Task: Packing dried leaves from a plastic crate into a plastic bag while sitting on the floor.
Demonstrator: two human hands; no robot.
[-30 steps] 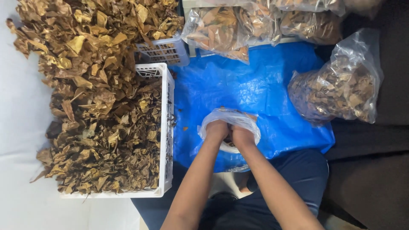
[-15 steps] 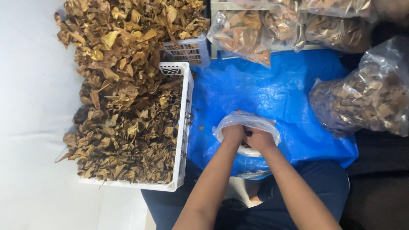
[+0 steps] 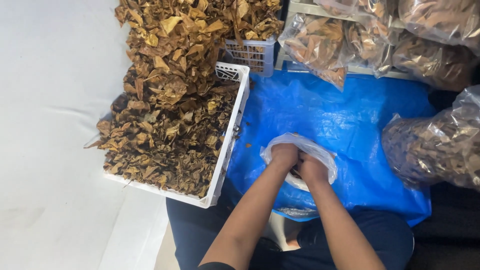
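A: Quick pass, nearest first. What are the hands doing?

B: Left hand [image 3: 283, 155] and right hand [image 3: 312, 169] are pressed together, both sunk into the mouth of one small clear plastic bag [image 3: 320, 156]. Each seems clenched on the bag's rim or what's in it, but the fingers are buried in the plastic, so I can't tell which. The bag sits on the blue tarp [image 3: 340, 115], just in front of the person's lap.

A: Counts?

B: Two hands, one small bag. One white slatted crate [image 3: 227, 150] heaped with dried brown leaves [image 3: 165, 130], just left of the hands. A second smaller white crate [image 3: 252, 54] behind it, also leaf-covered. Big filled clear bags: one large bag [image 3: 440, 145] at the right, touching the tarp's edge; a further row [image 3: 370, 40] across the back, maybe three or four, they overlap so no firm count.

A: Edges, room to move?

B: The crate's long side borders the tarp on the left, and leaves spill over its far rim. Open blue tarp lies between the hands and the back row. A few leaf crumbs [image 3: 248, 145] lie beside the crate wall. White floor [image 3: 50, 100] lies left of the crate.
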